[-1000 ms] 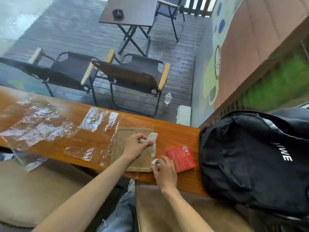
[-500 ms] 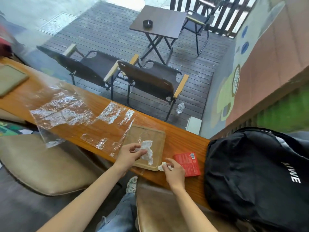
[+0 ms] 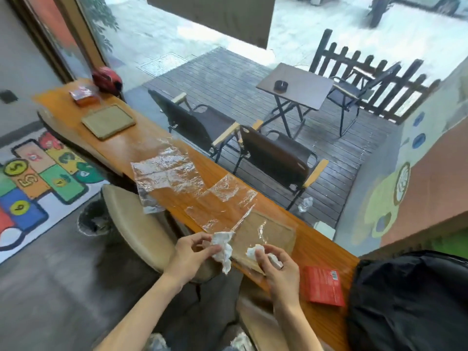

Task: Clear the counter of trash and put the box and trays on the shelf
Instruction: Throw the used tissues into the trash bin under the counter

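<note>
The left hand (image 3: 188,254) held a crumpled white tissue (image 3: 222,247) in a pinching grip, just off the near edge of the orange wooden surface (image 3: 321,252). The right hand (image 3: 279,268) closed its grip around a second wad of tissue (image 3: 255,252), over the near corner of a tan tray (image 3: 268,235). Crinkled clear plastic wrap (image 3: 174,173) lay spread across the surface to the left of that tray. A red box (image 3: 323,286) lay flat beside the right hand, next to a black backpack (image 3: 410,300). Far down the surface sat another tan tray (image 3: 108,120), with a wrapped packet (image 3: 83,94) beyond it.
</note>
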